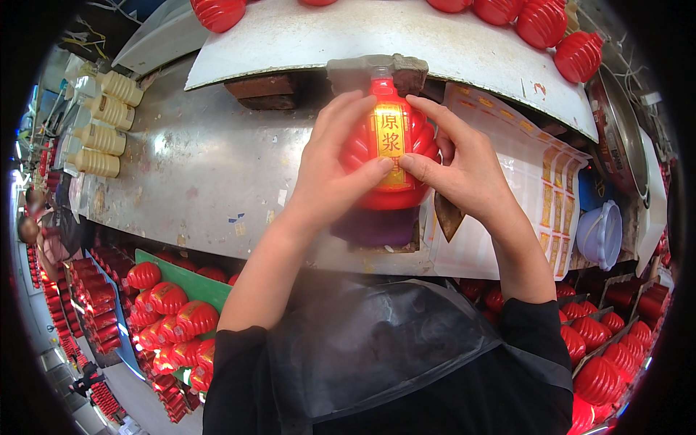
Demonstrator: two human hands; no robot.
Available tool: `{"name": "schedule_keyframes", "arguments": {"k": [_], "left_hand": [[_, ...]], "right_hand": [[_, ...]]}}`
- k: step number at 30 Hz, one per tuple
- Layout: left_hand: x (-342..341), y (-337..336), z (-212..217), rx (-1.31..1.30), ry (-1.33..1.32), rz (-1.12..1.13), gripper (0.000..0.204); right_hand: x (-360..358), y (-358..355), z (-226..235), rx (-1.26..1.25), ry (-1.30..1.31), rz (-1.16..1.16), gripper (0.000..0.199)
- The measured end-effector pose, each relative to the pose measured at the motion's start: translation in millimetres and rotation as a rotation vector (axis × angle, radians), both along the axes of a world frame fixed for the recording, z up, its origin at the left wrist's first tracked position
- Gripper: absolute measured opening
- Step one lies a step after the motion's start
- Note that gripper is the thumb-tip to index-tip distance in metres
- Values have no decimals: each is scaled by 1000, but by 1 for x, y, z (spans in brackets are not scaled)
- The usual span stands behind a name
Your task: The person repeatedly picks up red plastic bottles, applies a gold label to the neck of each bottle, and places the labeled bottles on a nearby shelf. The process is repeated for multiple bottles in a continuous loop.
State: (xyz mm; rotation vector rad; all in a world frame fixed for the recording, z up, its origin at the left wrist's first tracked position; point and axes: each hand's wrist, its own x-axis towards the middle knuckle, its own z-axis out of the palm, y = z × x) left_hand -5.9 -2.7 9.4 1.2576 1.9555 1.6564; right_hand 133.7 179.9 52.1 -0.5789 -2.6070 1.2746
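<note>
A glossy red, ribbed bottle (pixel 395 199) lies with its clear neck (pixel 380 72) pointing away from me, against a grey block (pixel 413 72). Along its middle runs a yellow-gold label (pixel 391 123) with dark characters. My left hand (pixel 326 156) is curved round the bottle's left side, its thumb on the lower label. From the other side my right hand (pixel 467 167) holds the bottle, thumb pressed at the label's right edge. Beneath the bottle is a dark purple pad (pixel 384 230). Beside my right wrist sits a pointed brown piece (pixel 447 217), its kind unclear.
Sheets of gold labels (pixel 558 203) lie at the right of the metal table (pixel 196 167). Cream bottles (pixel 100 138) stand at its left. A raised white board (pixel 312 36) bears red bottles (pixel 542 23). A pale bucket (pixel 600 233) is at right; red bottles (pixel 170 315) are piled below.
</note>
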Motion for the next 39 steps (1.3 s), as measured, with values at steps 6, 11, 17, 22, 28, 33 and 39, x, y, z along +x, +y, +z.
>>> {"name": "schedule_keyframes", "arguments": {"k": [6,11,17,22,28,33,39], "left_hand": [[1,3,-2,-2,105,50,74],[1,4,-5,-5,200,68,77],[-1,2,-11,4,155,71,67],[-5,0,-13,64,20,5,56],[1,3,-4,80,-208,-12,55],[0,1,7,126,-631,-85,64],[-7,14,11,-22,-339,6,75]], "right_hand": [[-17,22,31,-511,53,-156,45],[-24,10,35,-130,309,223,36],[-27,11,25,652,560,289,27],[19,-16,-4,767,776,578,22],[33,-25,-2,411,636,482,28],[-14,-10,22,385,386,283,30],[-73,34,29,390,332,239,23]]}}
